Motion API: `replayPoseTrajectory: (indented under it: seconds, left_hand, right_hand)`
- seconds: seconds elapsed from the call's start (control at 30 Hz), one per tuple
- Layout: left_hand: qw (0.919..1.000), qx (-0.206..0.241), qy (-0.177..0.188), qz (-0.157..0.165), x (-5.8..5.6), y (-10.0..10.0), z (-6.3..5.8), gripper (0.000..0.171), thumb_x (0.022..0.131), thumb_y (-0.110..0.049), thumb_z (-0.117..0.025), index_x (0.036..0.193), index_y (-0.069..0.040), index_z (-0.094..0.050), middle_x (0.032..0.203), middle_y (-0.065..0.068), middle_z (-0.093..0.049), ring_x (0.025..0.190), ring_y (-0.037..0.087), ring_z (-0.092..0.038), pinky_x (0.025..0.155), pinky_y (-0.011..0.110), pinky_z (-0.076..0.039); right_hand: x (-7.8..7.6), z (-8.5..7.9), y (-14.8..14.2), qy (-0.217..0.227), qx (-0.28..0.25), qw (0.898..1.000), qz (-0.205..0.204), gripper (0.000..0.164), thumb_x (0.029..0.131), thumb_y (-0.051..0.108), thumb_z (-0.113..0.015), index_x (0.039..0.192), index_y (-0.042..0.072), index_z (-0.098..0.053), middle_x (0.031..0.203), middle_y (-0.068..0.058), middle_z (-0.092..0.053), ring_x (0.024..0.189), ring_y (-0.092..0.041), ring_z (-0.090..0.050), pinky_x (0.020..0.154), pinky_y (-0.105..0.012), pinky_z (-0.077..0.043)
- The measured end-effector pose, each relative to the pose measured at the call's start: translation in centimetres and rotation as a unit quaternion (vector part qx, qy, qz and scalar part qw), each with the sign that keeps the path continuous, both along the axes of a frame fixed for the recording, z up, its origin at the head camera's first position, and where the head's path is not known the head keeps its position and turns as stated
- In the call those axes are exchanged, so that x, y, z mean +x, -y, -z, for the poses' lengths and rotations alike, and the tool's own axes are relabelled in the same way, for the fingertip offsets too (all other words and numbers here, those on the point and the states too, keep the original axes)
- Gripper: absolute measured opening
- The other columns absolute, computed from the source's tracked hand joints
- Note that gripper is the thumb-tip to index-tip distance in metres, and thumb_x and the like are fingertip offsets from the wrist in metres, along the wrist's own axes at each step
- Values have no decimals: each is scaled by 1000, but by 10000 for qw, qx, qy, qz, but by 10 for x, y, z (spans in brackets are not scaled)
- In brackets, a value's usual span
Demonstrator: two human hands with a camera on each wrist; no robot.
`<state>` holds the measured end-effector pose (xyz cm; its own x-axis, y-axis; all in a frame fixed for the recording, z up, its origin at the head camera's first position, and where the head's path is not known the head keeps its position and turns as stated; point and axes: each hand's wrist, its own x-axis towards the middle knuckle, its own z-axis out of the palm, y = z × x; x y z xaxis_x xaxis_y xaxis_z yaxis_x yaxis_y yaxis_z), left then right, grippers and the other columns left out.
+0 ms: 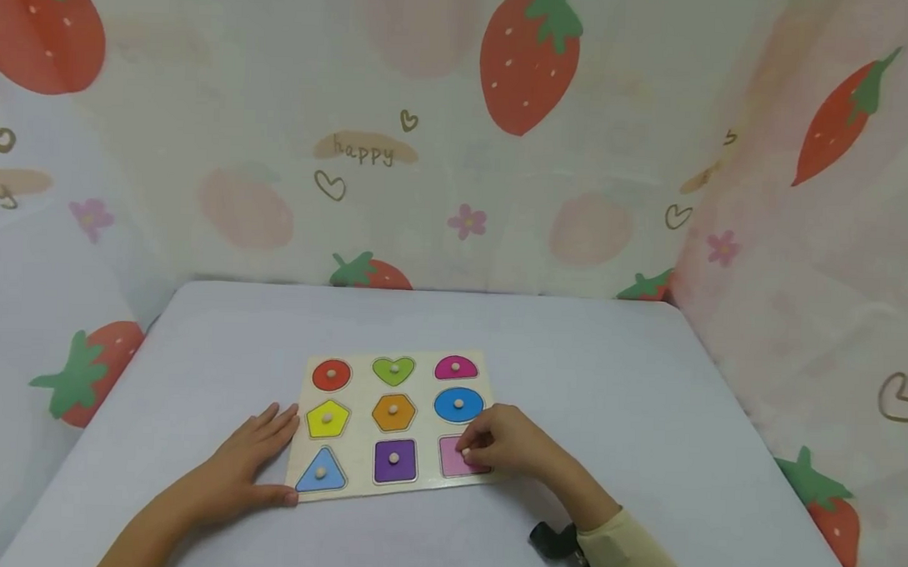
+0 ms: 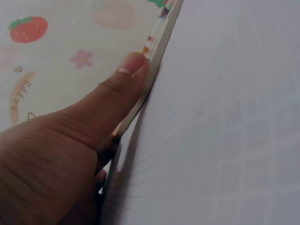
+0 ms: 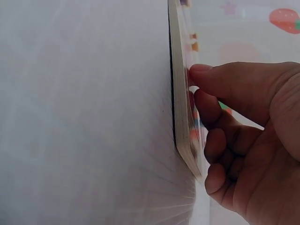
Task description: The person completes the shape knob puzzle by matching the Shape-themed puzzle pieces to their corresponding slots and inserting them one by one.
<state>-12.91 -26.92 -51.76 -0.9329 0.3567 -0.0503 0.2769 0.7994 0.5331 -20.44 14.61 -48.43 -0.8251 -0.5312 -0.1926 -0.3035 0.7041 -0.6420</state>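
Note:
A wooden shape puzzle board [image 1: 360,380] lies flat on the table, its colored pieces each bearing a small round knob. At the near right corner, my right hand [image 1: 510,440] pinches the knob of the pink piece [image 1: 451,460] between thumb and index finger; the hand covers that piece's right part. The pink piece sits in its outline. In the right wrist view the other fingers of my right hand [image 3: 248,126] are curled. My left hand [image 1: 248,456] has its fingers extended, touching the board's left edge. Its thumb [image 2: 129,77] rests at the board's near left corner.
The purple square [image 1: 395,472] and blue oval [image 1: 459,406] are beside the pink piece. Near the right sleeve lies a black object [image 1: 553,541]. A white cloth covers the table [image 1: 572,346], with strawberry-print curtains [image 1: 427,191] around its back and sides.

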Motion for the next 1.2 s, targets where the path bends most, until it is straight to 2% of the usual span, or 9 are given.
replayPoseTrajectory:
  seconds: [0.1,0.27,0.3,0.6,0.83,0.97,1.03,1.13,1.2]
  left_hand:
    - [10000,-10,23,-12,2,2,0,115,73,-75,-74,160,-11,-36,170,6,-26,158,39,-11,126,24,7]
    - [9999,14,89,-77,5,2,3,115,72,-76,-74,160,-13,-35,170,3,-26,158,38,-10,118,11,13]
    - [9999,19,98,-83,5,2,4,115,72,-76,-74,160,-13,-35,170,3,-26,158,38,-10,112,5,15]
    - [10000,5,45,-77,6,3,5,115,72,-76,-73,160,-11,-37,170,4,-26,157,39,-11,109,2,17]
    - [10000,10,-51,-32,7,5,5,114,73,-76,-73,160,-11,-36,170,4,-27,157,40,-12,109,1,16]
    - [10000,7,17,-43,5,3,5,114,73,-76,-73,160,-13,-35,170,3,-26,158,39,-11,109,2,16]
    - [9999,20,94,-107,3,1,4,113,73,-76,-73,161,-16,-34,170,1,-25,158,37,-10,114,6,16]
    - [9998,65,157,-119,0,-4,3,113,73,-74,-75,162,-18,-33,170,0,-25,159,36,-8,128,30,8]
    - [9996,52,257,-126,0,-5,2,113,72,-73,-76,161,-18,-34,170,0,-25,159,36,-8,130,46,0]
  right_hand:
    - [0,-1,2,8,1,10000,-34,5,87,20,-82,90,24,-80,76,12,-67,83,-13,-59,70,-24,-54]
    - [0,1,3,-40,0,9999,-107,4,87,20,-83,89,22,-80,74,12,-66,80,-12,-59,68,-24,-53]
    - [0,1,3,-45,-5,9999,-135,4,87,19,-83,89,22,-80,74,12,-66,79,-12,-58,68,-24,-53]
    - [-3,4,5,-199,117,9991,-357,5,86,21,-83,90,23,-81,76,16,-66,79,-8,-59,70,-22,-54]
    - [-3,5,4,-729,410,9943,-655,7,87,26,-83,93,27,-80,77,19,-62,83,-7,-55,74,-22,-50]
    - [-3,2,0,-1122,572,9871,-985,9,88,30,-82,96,28,-81,78,21,-62,85,-5,-54,77,-22,-48]
    - [-4,0,-4,-1389,689,9812,-1147,11,88,32,-82,98,28,-81,80,22,-63,86,-3,-53,78,-23,-48]
    - [-3,-6,-12,-1703,819,9746,-1202,14,88,34,-82,100,28,-81,84,22,-65,88,-3,-53,81,-25,-49]
    - [-2,-8,-16,-1827,841,9729,-1143,15,89,36,-81,101,28,-81,88,20,-67,91,-3,-54,85,-28,-50]
